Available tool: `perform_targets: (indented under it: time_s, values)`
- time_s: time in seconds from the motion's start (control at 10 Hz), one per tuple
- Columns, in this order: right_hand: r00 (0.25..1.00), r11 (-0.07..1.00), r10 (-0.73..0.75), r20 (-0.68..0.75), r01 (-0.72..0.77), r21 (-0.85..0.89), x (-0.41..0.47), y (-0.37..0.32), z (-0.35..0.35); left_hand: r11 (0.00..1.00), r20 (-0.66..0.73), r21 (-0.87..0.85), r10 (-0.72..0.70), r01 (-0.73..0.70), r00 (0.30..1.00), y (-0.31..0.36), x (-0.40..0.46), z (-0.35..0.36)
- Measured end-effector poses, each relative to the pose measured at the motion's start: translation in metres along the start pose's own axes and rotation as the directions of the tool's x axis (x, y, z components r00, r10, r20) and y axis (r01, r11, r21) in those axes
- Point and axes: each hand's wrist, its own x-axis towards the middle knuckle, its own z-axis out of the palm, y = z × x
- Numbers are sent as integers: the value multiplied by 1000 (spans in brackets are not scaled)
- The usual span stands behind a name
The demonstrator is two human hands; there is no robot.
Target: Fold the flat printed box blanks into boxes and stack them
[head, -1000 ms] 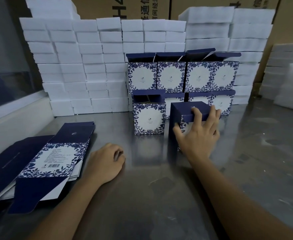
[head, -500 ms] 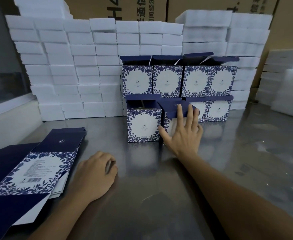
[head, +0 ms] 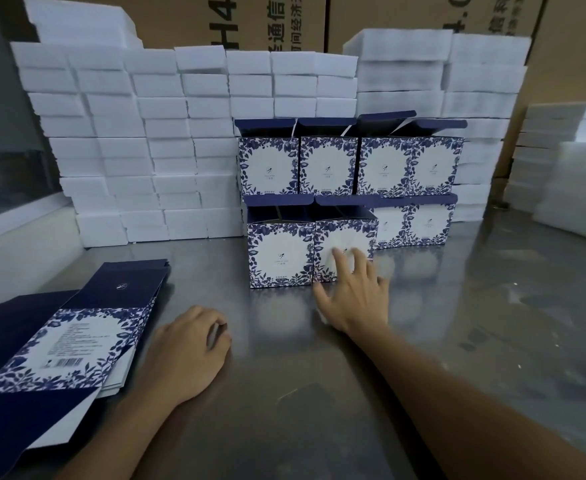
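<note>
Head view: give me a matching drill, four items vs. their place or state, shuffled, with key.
Items:
1. left hand
2. right hand
3. flat box blanks
4. white foam blocks

Place or state:
A. stacked in tall columns at the back of the table
B. loosely curled, resting on the metal table, holding nothing
C. lying in a pile at the near left
D. fingers spread against the front of the newest folded box

Pairs: 1-B, 2-D, 3-C, 4-A

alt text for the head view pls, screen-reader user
The right hand presses straight fingers against a folded blue-and-white box in the front row on a steel table. The left hand rests beside a pile of flat blanks; white foam blocks stand behind.
</note>
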Motion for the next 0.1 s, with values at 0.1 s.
perform_targets:
  time_s: [0.1]
  values:
    - [980, 999, -7, 197, 0, 35, -16, 1, -4, 1000, 10, 19, 1, -1, 1000, 3, -2, -2]
